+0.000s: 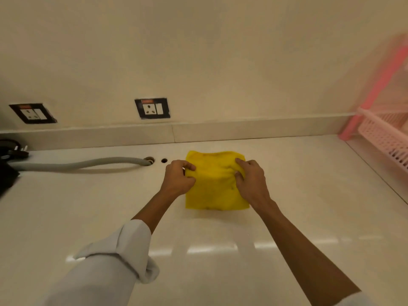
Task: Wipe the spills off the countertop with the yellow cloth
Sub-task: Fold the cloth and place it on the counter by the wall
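Note:
The yellow cloth [215, 186] lies folded into a rough square on the glossy cream countertop [220, 250], near the back wall. My left hand [179, 177] pinches the cloth's left edge with fingers curled. My right hand [250, 181] grips the cloth's upper right part, bunching the fabric under its fingers. Faint dark marks show on the cloth. No spill is clearly visible on the counter.
A grey corrugated hose [88, 163] runs along the counter into a hole [150, 161], with a second small hole [164, 160] beside it. Black plug and cable [13, 151] sit far left. Two wall sockets [152, 108] [33, 113]. A pink plastic rack [384, 133] stands at right.

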A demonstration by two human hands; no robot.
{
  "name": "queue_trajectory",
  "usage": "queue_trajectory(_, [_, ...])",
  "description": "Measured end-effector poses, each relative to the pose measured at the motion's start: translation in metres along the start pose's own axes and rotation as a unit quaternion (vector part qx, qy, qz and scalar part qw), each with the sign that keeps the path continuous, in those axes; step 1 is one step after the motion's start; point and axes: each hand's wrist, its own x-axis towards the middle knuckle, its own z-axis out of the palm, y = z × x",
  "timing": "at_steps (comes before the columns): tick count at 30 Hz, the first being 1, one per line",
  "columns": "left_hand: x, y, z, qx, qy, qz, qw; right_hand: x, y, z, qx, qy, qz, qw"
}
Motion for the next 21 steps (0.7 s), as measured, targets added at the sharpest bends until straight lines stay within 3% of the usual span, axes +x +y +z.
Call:
queue_trajectory(6, [0.100,0.004,0.028,0.014,0.021,0.002,1.000,0.103,0.028,0.009,0.002,0.001,0.062,0.998])
queue_trajectory(10, [0.123,-0.019,0.059,0.179,-0.018,-0.047,0.983,0.119,0.062,0.031,-0.090,-0.023,0.113,0.989])
queue_trajectory(14, [0.110,-0.044,0.086,0.336,-0.103,0.048,0.935,0.104,0.072,0.058,-0.180,-0.081,0.007,0.980])
queue_trajectory(17, [0.108,-0.059,0.099,0.370,-0.162,0.072,0.912,0.103,0.074,0.074,-0.214,-0.133,-0.038,0.967])
queue_trajectory(21, [0.104,-0.066,0.103,0.371,-0.165,0.085,0.910,0.099,0.088,0.080,-0.229,-0.168,-0.043,0.958])
